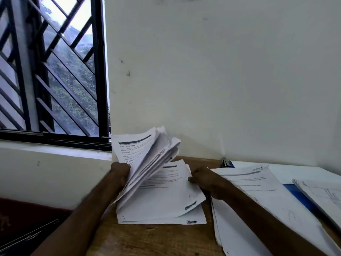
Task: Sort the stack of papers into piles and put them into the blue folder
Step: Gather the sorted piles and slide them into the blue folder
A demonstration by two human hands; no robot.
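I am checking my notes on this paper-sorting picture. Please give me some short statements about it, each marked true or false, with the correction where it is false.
1. The left hand holds a bundle of papers raised above the table. True.
2. The blue folder lies at the far left of the table. False: it lies on the right, partly covered by papers.
3. The right hand pinches the right edge of a sheet that lies on the middle pile. True.
4. The table is made of glass. False: it is brown wood.
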